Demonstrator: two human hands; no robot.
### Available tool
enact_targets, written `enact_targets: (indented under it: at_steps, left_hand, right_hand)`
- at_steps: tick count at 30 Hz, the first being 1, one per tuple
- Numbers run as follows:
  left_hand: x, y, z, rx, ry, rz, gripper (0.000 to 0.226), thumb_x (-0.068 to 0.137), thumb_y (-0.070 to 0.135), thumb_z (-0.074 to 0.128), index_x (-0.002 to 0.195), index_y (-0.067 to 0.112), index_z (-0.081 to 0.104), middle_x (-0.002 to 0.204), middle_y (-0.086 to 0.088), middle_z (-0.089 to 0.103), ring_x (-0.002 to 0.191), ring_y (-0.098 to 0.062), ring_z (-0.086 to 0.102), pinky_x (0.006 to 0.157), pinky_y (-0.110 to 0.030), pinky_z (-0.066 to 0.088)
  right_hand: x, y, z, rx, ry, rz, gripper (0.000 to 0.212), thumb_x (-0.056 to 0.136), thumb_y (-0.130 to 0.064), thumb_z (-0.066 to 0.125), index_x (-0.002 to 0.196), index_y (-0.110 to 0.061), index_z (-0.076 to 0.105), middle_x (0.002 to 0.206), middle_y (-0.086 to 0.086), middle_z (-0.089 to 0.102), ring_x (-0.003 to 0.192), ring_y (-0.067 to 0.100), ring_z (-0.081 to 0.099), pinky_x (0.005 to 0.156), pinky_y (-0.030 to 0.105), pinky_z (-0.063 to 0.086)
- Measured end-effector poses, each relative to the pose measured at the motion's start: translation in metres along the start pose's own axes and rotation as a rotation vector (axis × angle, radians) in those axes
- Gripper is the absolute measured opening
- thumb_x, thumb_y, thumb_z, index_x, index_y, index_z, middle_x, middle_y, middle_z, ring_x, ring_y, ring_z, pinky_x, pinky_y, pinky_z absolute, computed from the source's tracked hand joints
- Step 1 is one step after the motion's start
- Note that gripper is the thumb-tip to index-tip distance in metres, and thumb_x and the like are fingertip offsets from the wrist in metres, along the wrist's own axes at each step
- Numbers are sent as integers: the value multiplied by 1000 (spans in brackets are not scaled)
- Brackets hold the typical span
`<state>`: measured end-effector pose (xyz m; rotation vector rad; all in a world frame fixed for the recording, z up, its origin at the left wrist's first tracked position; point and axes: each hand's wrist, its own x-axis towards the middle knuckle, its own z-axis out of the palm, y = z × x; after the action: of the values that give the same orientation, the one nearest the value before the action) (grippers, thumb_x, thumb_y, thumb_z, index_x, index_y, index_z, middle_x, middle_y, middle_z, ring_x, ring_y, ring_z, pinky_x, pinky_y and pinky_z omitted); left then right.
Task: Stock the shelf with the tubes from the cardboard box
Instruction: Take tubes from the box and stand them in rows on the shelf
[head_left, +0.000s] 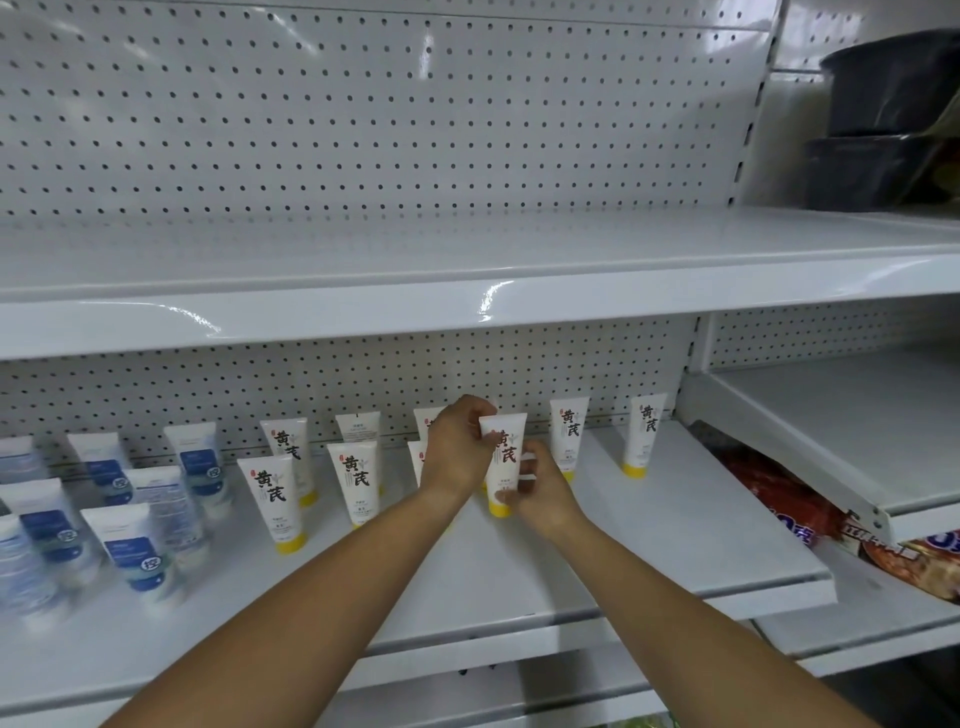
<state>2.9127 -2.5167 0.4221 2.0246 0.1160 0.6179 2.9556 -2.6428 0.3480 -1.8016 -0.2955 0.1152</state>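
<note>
Head view: the left hand (457, 449) has its fingers (470, 410) curled over the crimped top end of a white tube (506, 431) printed with black characters. The right hand (543, 491) grips the tube's lower part, thumb and fingers closed around it just above the yellow cap (500, 510). The tube stands upright, cap down, over the middle of the white metal shelf (623, 545); I cannot tell whether the cap touches the shelf.

8 matching yellow-capped tubes (358, 480) stand cap down around it in 2 rows. 2 of them are partly hidden behind the left hand, and 2 more are to the right against the pegboard back panel (208, 384). Blue-labelled tubes (132, 553) are grouped at the shelf's left end.

The upper shelf (467, 270) carries 2 stacked dark containers (883, 119) at far right. Red snack packets (779, 506) lie below the right-hand shelf bay.
</note>
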Motion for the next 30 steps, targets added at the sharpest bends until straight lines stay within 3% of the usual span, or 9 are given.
enact_targets:
  at_steps: [3,10,23,30]
  left_hand:
    - [1,-2,1,90,-12,51,31,78,-2,68,94,24,63,98,1,65,88,-16,64,82,-40,56]
    - [-5,-5,9,248,-78,123,33,82,-1,60,107,21,63,105,-2,57,96,-18,57,82,-38,52]
    - [-8,-11,15,308,-95,137,33,83,-3,58,106,21,60,104,0,55,93,-19,57,78,-40,53]
    - [-10,-10,16,332,-98,136,33,85,-1,57,108,22,59,107,0,54,92,-21,58,75,-42,54]
  right_hand:
    - [0,1,3,-1,-15,-3,59,75,6,74,114,-26,44,105,-8,60,100,19,64,86,37,57]
    - [0,8,1,-10,-29,-1,59,78,8,71,118,-23,41,102,-9,60,97,18,65,83,31,55]
    - [1,20,-1,-16,-39,6,57,80,6,70,119,-25,42,111,-5,61,98,10,64,77,20,52]
    - [2,24,-1,-21,-49,12,56,82,4,70,119,-25,41,115,-1,60,100,11,64,81,25,54]
